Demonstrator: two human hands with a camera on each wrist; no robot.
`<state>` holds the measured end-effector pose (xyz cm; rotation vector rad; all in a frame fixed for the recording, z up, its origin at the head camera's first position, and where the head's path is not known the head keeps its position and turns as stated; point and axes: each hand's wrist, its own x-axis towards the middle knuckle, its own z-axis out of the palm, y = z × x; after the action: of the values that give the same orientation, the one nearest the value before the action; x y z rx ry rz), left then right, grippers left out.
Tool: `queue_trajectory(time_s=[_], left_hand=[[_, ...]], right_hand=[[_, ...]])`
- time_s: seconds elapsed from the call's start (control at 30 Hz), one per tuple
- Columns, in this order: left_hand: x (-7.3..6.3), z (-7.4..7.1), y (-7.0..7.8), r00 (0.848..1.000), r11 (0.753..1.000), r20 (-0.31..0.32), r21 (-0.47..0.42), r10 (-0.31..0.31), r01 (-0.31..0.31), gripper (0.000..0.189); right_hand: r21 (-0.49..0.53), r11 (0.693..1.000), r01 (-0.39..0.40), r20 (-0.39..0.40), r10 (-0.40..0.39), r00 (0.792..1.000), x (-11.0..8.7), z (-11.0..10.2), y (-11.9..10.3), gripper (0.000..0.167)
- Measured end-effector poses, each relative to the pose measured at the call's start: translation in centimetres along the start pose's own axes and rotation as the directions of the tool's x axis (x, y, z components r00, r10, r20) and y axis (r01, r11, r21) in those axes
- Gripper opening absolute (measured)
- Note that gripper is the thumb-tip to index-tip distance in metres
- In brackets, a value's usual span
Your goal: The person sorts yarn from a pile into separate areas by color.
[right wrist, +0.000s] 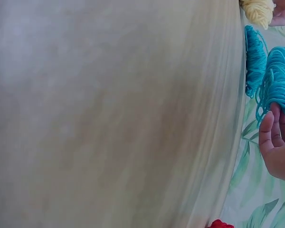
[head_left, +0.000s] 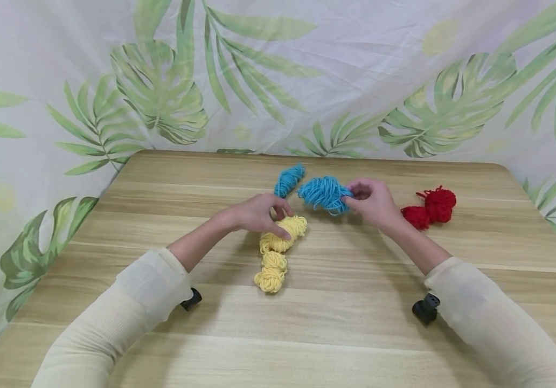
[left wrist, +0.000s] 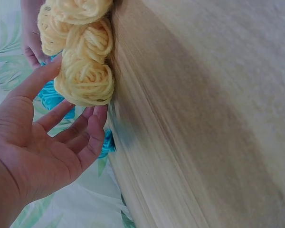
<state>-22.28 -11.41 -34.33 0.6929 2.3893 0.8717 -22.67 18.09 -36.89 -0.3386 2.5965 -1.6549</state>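
My right hand (head_left: 372, 202) pinches the right end of a fluffy blue yarn bundle (head_left: 325, 194). In the right wrist view this blue bundle hangs beside a second, slimmer blue yarn bundle (right wrist: 255, 61). My left hand (head_left: 261, 213) is at a yellow yarn bundle (head_left: 285, 233), its thumb across the near side and its fingers at the far side. A smaller yellow yarn bundle (head_left: 271, 272) lies against the near end of that one. Seen from the left wrist, the thumb rests on the yellow yarn (left wrist: 85, 80) and the fingertips curl right at its edge.
Two red yarn bundles (head_left: 439, 205) lie together on the right of the wooden table (head_left: 307, 334), partly behind my right forearm. The slim blue bundle lies just beyond my left hand. Behind the table's far edge hangs a leaf-patterned cloth (head_left: 268, 64).
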Motion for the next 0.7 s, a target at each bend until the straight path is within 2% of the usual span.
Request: queue_trajectory(time_s=[0.37, 0.7], left_hand=[[0.1, 0.1, 0.0, 1.0, 1.0, 0.004, 0.003, 0.003, -0.003, 0.053], [0.2, 0.1, 0.0, 1.0, 1.0, 0.007, 0.011, -0.001, 0.001, 0.052]], right_hand=[[0.016, 0.999, -0.028, -0.02, 0.028, 0.999, 0.6, 0.3, -0.1, 0.02], [0.001, 0.998, -0.064, -0.076, 0.064, 0.995, 1.6, 0.7, 0.0, 0.019]])
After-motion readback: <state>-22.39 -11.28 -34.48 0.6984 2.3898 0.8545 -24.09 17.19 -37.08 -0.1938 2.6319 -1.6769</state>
